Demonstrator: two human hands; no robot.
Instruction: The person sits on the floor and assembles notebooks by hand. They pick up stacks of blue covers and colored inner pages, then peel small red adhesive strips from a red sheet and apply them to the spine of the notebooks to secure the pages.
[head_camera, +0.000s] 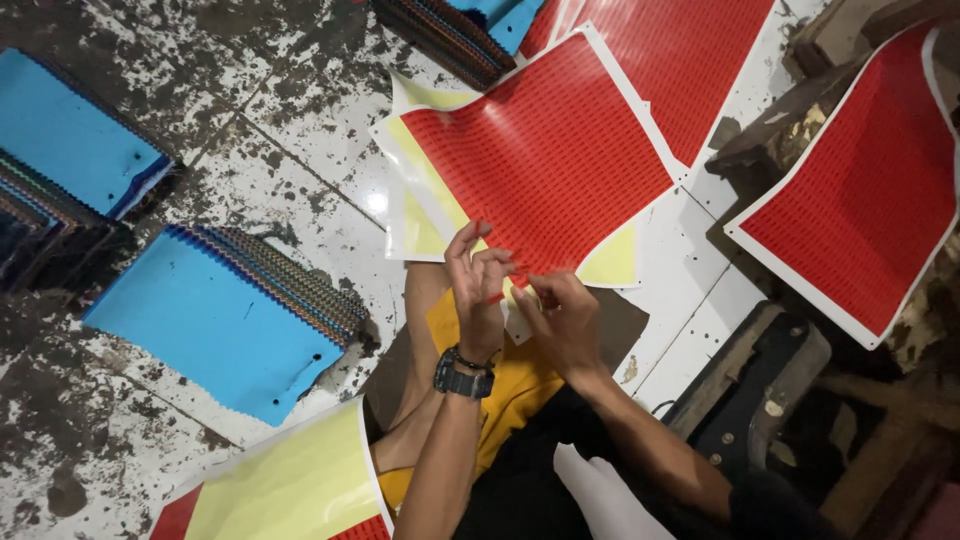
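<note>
Pinched between the fingers of both hands is the near edge of a red sheet (545, 150) with a white border. The left hand (478, 285) is held upright, with its fingers curled onto the edge, and a dark watch (463, 379) is worn on its wrist. The right hand (565, 318) is closed on the same edge, just beside the left hand. What is gripped there is too small to be made out.

Nearest of all, a yellow sheet (295, 487) with a bit of red at its corner is seen at the bottom left. A white paper (600, 495) is laid on the dark lap. Yellow cloth (515, 390) is seen under the arms.

To the left, a fanned stack of blue sheets (215, 325) is laid on the spotted white floor (290, 130). A dark block (755, 385) is seen near the right.

The red sheet is spread just past the hands, in the middle. Pale yellow sheets (425, 215) are tucked under it and stick out at its left and near sides.

On the right, another red sheet (860, 190) is propped up at a slant. Farther left, a second blue stack (70, 135) is seen. At the far top, more red sheets (680, 60) and a striped stack (445, 35) are laid.
</note>
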